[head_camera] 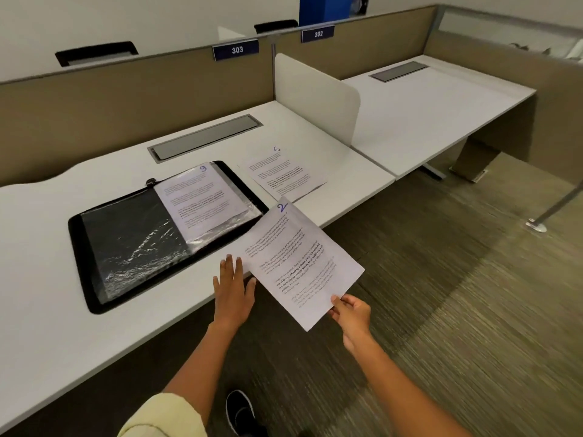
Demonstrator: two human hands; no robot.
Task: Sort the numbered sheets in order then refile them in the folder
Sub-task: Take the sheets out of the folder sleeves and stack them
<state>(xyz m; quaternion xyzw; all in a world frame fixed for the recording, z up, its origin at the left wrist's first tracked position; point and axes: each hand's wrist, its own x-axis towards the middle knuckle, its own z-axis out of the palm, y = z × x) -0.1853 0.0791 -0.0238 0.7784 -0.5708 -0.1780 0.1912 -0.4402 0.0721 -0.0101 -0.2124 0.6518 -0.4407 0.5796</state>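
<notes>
Right hand (351, 313) pinches the white printed sheet numbered 2 (303, 263) by its near corner; left hand (233, 288) lies flat, fingers (228, 264) straight, beside the open black folder (157, 234) on the white bench (47, 294).

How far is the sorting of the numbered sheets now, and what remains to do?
Early stage. Done: the sheet marked 6 is out and lies on the desk beside the open black folder. In hand: the right hand pinches the sheet marked 2 by its lower edge, while the left hand lies flat on the desk edge. Left: the sheet marked 9 sits in the folder's plastic sleeve; ordering and refiling are not yet done.
</notes>
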